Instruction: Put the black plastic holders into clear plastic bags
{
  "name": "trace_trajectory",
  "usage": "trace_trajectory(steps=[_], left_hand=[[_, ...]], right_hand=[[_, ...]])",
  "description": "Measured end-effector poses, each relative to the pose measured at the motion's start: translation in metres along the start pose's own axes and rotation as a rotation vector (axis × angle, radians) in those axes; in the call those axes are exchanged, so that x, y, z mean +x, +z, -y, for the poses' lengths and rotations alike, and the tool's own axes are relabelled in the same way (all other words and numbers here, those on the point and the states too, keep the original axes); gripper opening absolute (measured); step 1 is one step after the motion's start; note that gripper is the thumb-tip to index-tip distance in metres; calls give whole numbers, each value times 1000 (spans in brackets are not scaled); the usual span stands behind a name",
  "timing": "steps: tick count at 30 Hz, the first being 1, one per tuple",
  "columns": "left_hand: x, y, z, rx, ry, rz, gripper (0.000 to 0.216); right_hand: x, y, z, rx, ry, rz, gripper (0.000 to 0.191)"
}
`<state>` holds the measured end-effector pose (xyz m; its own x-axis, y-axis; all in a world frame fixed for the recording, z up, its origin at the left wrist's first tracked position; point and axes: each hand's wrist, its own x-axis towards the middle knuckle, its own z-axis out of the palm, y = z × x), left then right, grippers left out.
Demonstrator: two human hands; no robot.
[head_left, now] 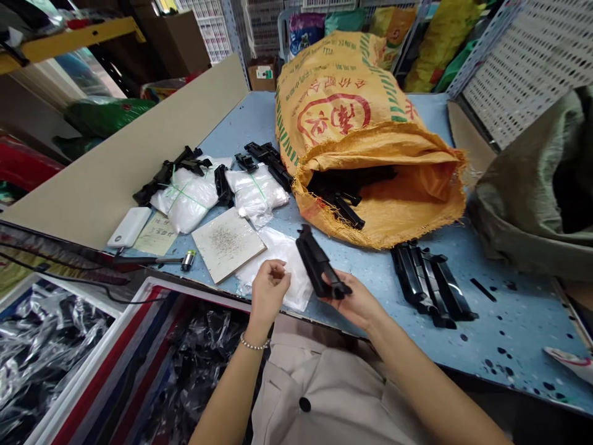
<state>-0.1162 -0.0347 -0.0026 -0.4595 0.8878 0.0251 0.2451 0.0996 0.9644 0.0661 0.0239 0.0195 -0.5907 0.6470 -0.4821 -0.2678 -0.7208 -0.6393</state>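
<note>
My right hand (354, 303) grips the near end of a long black plastic part (317, 262), which points away from me over the blue table (509, 334). My left hand (269, 290) is pinched over a clear plastic bag (282, 272) lying flat at the table's front edge; whatever its fingertips hold is too small to make out. A stack of similar black parts (430, 284) lies to the right of my right hand. More black parts (340, 198) show inside the mouth of an open yellow woven sack (352, 123).
Tied white bags with black parts (189, 194) lie at the left, beside a white power bank (130, 227), a paper slip and a square board (228, 243). A grey-green sack (542, 185) sits at the right. Bins of clear plastic (41, 346) stand below left.
</note>
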Motion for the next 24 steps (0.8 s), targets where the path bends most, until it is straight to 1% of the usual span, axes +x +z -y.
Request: trace_trajectory(steps=[2, 3, 5, 6, 8, 9, 11, 13, 15, 17, 18, 19, 20, 22, 23, 24], left_hand=[[-1, -4, 3, 228, 177, -8, 17], [0, -6, 5, 329, 234, 25, 24], [4, -9, 9, 451, 270, 112, 36], [6, -10, 10, 476, 263, 145, 41], [6, -11, 9, 492, 248, 174, 50], [3, -11, 5, 495, 257, 180, 53], [-9, -10, -6, 491, 334, 211, 59], [-27, -6, -20, 451, 464, 324, 63], [-43, 0, -33, 397, 550, 474, 66], [-54, 5, -42, 366, 542, 573, 66], [-57, 4, -46, 363, 518, 587, 64], [-59, 0, -51, 366, 490, 576, 60], [-61, -7, -56, 374, 457, 555, 56], [-68, -33, -67, 422, 348, 529, 44], [-72, -51, -71, 461, 263, 535, 39], [-78, -70, -73, 510, 150, 573, 38]], right_hand=[[-10, -10, 2, 39, 64, 5, 27], [-16, -16, 1, 43, 115, 36, 29], [-27, -25, -3, 32, 224, 98, 30], [-30, -28, -8, 31, 267, 104, 28], [-30, -30, -17, 58, 308, 70, 24], [-28, -30, -22, 76, 310, 55, 24], [-19, -28, -27, 94, 278, 62, 27], [-10, -23, -29, 48, 198, 79, 29], [-4, -16, -29, -112, 69, 51, 28], [-5, -6, -28, -390, -125, -18, 23], [-8, -2, -27, -540, -222, -35, 21], [-14, 1, -26, -667, -299, -20, 22], [-20, 3, -24, -762, -337, 33, 25], [-36, -1, -15, -859, -303, 197, 34], [-44, -7, -8, -894, -276, 242, 37], [-50, -17, 2, -951, -279, 226, 38]])
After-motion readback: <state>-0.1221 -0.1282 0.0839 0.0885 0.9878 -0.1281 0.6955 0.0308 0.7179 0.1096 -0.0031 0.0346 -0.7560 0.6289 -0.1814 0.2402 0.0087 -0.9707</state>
